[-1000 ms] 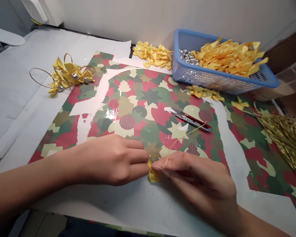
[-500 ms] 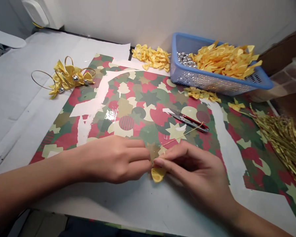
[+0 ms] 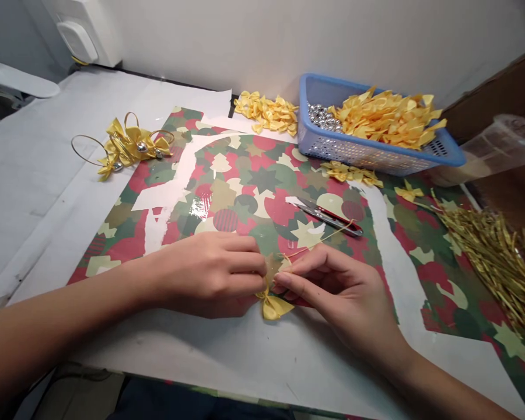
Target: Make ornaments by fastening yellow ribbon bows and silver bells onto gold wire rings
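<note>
A yellow satin bow (image 3: 275,307) shows at the fingertips of my left hand (image 3: 214,271), which is closed on it with the fingers curled; part of the bow is hidden behind them. Close by on the right, my right hand (image 3: 345,294) pinches a thin gold cord (image 3: 321,239) between thumb and forefinger. The cord trails up and to the right across a pair of thread snips (image 3: 330,217) with red and grey handles, lying on the patterned sheet (image 3: 265,175).
Several yellow bows (image 3: 389,119) and silver bells (image 3: 324,118) fill a blue basket (image 3: 367,157) at the back right. Bows with gold loops and bells (image 3: 126,146) lie at the left. A gold cord bundle (image 3: 490,251) rests at the right, loose bows (image 3: 269,112) near the wall.
More of the bow shows now, spread to the right below the fingertips. The hands have moved slightly apart. The whole view has shifted a little.
</note>
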The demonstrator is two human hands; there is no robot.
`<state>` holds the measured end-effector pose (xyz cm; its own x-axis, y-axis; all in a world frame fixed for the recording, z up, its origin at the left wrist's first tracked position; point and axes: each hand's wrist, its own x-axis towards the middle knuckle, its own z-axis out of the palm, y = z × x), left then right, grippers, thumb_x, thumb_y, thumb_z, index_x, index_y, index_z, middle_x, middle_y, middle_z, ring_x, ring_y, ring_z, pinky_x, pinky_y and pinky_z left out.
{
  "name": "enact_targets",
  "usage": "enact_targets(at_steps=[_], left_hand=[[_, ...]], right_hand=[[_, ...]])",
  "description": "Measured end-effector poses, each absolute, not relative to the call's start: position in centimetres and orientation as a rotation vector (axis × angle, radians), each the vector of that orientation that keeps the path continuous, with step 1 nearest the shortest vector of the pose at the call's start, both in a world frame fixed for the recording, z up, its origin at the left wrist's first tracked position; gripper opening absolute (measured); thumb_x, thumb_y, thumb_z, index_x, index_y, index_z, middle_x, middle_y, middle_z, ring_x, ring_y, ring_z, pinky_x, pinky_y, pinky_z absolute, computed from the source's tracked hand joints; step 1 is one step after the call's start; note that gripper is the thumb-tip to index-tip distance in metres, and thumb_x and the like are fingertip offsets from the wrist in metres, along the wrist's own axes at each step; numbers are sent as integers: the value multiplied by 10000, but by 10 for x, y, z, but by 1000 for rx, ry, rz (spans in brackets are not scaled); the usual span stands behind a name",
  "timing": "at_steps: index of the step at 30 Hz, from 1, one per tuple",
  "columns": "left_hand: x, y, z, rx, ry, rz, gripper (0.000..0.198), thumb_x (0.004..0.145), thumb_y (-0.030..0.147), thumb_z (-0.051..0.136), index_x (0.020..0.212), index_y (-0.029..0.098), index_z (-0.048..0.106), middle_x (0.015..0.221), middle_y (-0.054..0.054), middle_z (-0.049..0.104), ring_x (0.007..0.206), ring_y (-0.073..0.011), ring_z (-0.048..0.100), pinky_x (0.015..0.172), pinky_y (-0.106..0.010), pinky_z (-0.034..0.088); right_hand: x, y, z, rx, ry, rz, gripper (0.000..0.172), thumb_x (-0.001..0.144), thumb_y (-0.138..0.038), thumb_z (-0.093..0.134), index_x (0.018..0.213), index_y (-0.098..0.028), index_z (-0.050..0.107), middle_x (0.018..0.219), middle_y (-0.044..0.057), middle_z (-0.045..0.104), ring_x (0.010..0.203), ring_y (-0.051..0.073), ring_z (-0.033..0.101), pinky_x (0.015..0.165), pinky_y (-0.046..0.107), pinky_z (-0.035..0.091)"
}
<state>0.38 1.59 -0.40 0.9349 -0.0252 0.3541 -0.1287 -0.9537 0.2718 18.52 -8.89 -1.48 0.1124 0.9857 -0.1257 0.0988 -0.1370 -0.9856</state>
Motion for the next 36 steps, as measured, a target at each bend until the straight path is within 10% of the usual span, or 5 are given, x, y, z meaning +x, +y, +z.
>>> enact_targets(at_steps=[36], left_hand=[[6, 8, -3, 2993, -208, 592, 280, 889, 53, 480, 662, 136, 622, 675, -34, 616, 625, -141, 519, 569, -258, 473]], right_hand=[[183, -93, -16, -1381, -1521, 854, 118, 806, -173, 656, 699, -186, 609, 597, -7, 637, 489, 105, 556, 432, 210, 456]])
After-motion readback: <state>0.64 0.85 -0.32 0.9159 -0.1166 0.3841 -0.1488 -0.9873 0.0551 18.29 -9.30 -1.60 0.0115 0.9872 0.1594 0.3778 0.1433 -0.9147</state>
